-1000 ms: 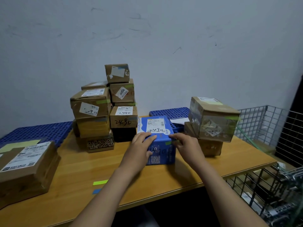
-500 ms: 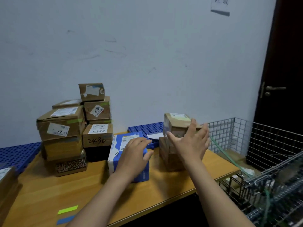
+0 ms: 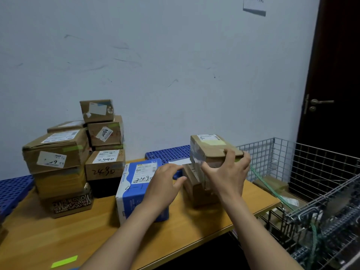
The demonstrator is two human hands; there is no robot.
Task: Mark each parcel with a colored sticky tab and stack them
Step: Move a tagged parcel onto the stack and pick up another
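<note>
Blue-and-white cardboard parcel [image 3: 136,191]: standing on the wooden desk [image 3: 58,234].
Left hand [image 3: 165,184]: on its top, fingers [image 3: 173,168] straight, gripping nothing.
Taped brown cardboard parcel [image 3: 206,151]: just right of it, atop a second brown box [image 3: 196,190]; the right hand [image 3: 228,172] grips its near edge.
Stacked brown parcels [image 3: 64,158]: left of it.
Green sticky tab [image 3: 64,261]: nearer the viewer, to its left.

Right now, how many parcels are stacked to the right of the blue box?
2. The upper parcel is gripped by the right hand; the lower parcel sits under it on the table. Others behind may be hidden.
</note>
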